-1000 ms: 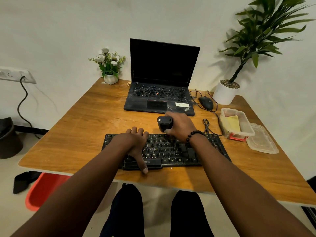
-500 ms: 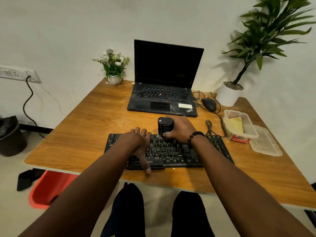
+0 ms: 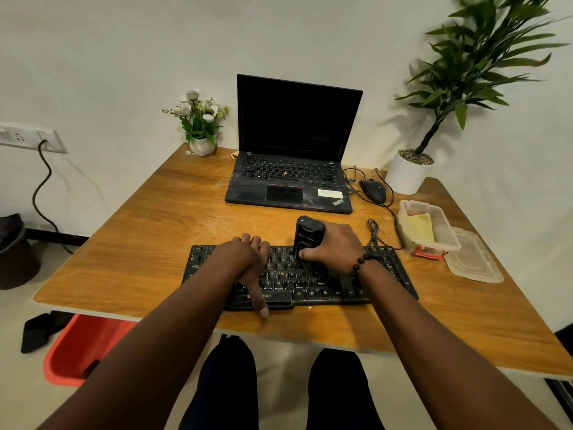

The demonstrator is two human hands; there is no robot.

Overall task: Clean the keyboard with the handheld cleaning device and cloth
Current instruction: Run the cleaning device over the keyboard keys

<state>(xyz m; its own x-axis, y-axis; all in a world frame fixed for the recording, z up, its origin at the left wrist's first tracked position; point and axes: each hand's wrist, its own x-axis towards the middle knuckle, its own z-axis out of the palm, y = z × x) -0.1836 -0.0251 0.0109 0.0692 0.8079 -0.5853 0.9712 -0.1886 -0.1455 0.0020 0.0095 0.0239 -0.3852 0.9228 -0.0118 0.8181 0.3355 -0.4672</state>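
A black keyboard (image 3: 313,283) lies near the front edge of the wooden table (image 3: 139,243). My right hand (image 3: 336,246) grips a small black handheld cleaning device (image 3: 308,235), held upright with its lower end on the keys of the upper middle rows. My left hand (image 3: 248,262) grips the keyboard's left half, fingers curled over its far edge and thumb down at the near edge. A yellow cloth (image 3: 421,229) lies inside a clear plastic box (image 3: 446,240) at the right.
A black laptop (image 3: 294,156) stands open behind the keyboard, with a mouse (image 3: 373,190) and cables to its right. The box lid (image 3: 474,259) lies beside the box. A potted plant (image 3: 409,172) and a small flower pot (image 3: 202,144) stand at the back.
My right hand brought the cleaning device down from just behind the keyboard onto the upper key rows. My left hand stayed on the keyboard.
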